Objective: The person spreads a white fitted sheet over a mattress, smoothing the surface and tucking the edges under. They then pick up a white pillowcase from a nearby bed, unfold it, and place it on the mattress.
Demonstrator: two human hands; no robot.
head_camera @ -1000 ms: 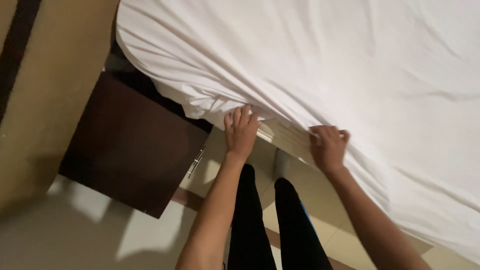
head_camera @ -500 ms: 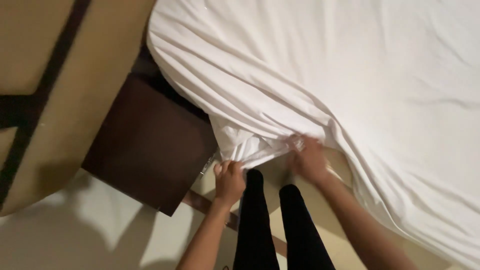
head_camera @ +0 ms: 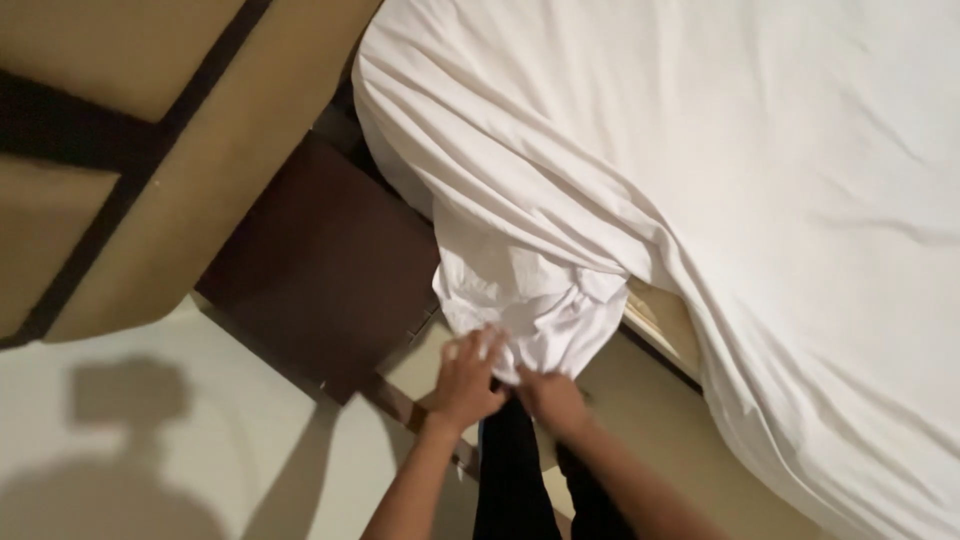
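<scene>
White sheet [head_camera: 540,300] bunched just above left hand [head_camera: 466,380]; right hand [head_camera: 552,398]

Plain white sheet [head_camera: 720,180], dark brown nightstand [head_camera: 320,270], tan headboard [head_camera: 170,170] with dark stripes.

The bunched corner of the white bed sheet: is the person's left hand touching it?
Touching. The head view shows the left hand with its fingers pressed into the bunched corner of the white bed sheet; no gap shows.
</scene>
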